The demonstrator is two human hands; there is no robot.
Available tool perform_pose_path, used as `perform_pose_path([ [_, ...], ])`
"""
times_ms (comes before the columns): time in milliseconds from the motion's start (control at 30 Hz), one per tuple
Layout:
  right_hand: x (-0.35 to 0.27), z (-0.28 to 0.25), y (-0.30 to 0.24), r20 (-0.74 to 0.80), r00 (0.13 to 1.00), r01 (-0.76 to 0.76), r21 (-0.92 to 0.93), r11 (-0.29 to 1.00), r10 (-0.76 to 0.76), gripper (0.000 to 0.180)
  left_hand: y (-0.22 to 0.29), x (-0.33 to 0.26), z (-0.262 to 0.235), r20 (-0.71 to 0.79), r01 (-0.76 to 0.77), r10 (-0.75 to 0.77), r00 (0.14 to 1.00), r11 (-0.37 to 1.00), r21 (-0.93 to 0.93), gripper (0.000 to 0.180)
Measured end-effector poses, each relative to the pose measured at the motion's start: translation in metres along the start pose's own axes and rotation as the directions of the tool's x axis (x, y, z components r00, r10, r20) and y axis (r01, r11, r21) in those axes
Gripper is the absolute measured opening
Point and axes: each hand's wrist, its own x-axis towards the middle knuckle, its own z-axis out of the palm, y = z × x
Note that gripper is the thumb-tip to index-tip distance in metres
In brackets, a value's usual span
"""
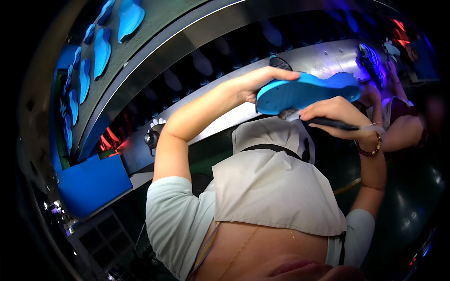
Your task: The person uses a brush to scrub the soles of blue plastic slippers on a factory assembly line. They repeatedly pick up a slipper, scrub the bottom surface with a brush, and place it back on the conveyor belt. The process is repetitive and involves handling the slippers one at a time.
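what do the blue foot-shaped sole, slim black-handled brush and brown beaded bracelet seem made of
Blue foot-shaped sole: probably moulded foam or rubber, evenly coloured with soft sheen. Slim black-handled brush: handle likely plastic, dark and smooth; bristle material unclear. Brown beaded bracelet: shiny beads catching glints, perhaps stone, glass or polished wood.

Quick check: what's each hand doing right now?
Left hand: closed, gripping one end of the blue shoe sole.
Right hand: closed, holding the dark-handled brush.
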Motion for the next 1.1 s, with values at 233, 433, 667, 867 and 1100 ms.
perform_pose_path([
  [233,-0.011,-0.033,0.01,-0.027,1.0,0.005,-0.102,0.995,-0.007,0.018,-0.002,-0.003,-0.008,-0.048,-0.037,0.038,0.998,0.999,0.011,0.058],
  [433,-0.021,-0.043,0.004,-0.01,0.963,-0.271,-0.037,0.962,0.271,0.019,-0.013,-0.006,-0.018,-0.134,-0.089,0.098,0.986,0.994,0.069,0.062],
  [667,-0.016,-0.007,0.047,-0.464,0.784,-0.197,0.443,0.874,0.412,0.013,-0.031,0.025,-0.025,0.093,-0.168,0.232,0.968,0.879,-0.446,0.056],
  [867,-0.016,0.014,0.108,-0.906,0.222,-0.341,0.274,0.899,0.36,0.013,-0.045,0.043,-0.037,0.059,-0.17,0.223,0.973,0.866,-0.469,0.057],
  [1100,-0.013,0.057,0.05,-0.358,0.729,-0.144,0.753,0.642,0.583,0.025,-0.046,0.066,-0.059,-0.11,-0.227,0.2,0.974,0.892,-0.391,0.056],
])
